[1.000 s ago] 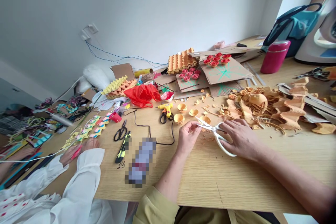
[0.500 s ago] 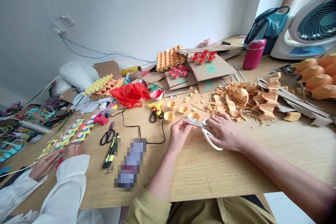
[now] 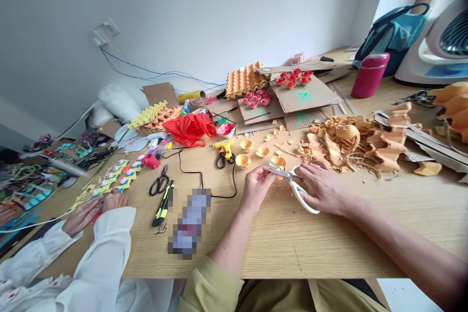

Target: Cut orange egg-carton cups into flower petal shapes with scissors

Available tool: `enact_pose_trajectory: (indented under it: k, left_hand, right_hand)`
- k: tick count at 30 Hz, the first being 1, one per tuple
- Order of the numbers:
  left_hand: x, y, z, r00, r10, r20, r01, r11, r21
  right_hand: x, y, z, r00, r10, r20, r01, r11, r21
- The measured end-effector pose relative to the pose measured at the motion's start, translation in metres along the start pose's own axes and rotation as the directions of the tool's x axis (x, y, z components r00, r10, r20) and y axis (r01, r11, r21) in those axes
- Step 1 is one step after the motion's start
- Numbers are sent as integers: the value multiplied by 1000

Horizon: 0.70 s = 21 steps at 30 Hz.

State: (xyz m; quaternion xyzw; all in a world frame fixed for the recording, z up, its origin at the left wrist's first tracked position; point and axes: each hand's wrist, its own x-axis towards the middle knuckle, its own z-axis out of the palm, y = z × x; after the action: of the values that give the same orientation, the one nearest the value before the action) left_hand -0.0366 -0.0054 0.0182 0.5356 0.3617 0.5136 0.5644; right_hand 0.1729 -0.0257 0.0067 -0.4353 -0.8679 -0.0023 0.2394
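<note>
White-handled scissors [image 3: 305, 197] are in my right hand [image 3: 323, 186], its fingers wrapped round the handles. Their blades are parted and point left to my left hand [image 3: 257, 184]. The fingertips of my left hand are pinched beside the blades; whatever they hold is too small to name. Just behind the blades stands an orange carton cup [image 3: 278, 162]. More cut cups, one of them a layered cup [image 3: 243, 161], stand to its left. Torn carton scraps [image 3: 343, 139] are heaped behind my right hand.
A yellow glue gun [image 3: 224, 145], black scissors [image 3: 159, 184], a cutter [image 3: 163, 204] and a blurred-out phone [image 3: 190, 224] lie to the left. Another person's hands [image 3: 98, 208] work at far left. Red flowers [image 3: 290, 78] sit on cardboard [image 3: 310, 100]; a pink bottle [image 3: 370, 76] stands behind.
The camera view has turned slightly left, so most things appear further right. The scissors are still in my right hand, with their blades by my left fingertips.
</note>
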Motion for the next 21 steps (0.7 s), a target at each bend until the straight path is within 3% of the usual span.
enact_pose_trajectory:
  k: [9,21]
  left_hand:
    - [0,-4,-2,996,-1,84,5,999,-41]
    - [-2,-3,0,997,7,81,-2,999,-52]
  right_hand:
    - [0,-3,-3,999,-41,4,41,999,23]
    - [0,-4,-4,998,-60,13,59,998,18]
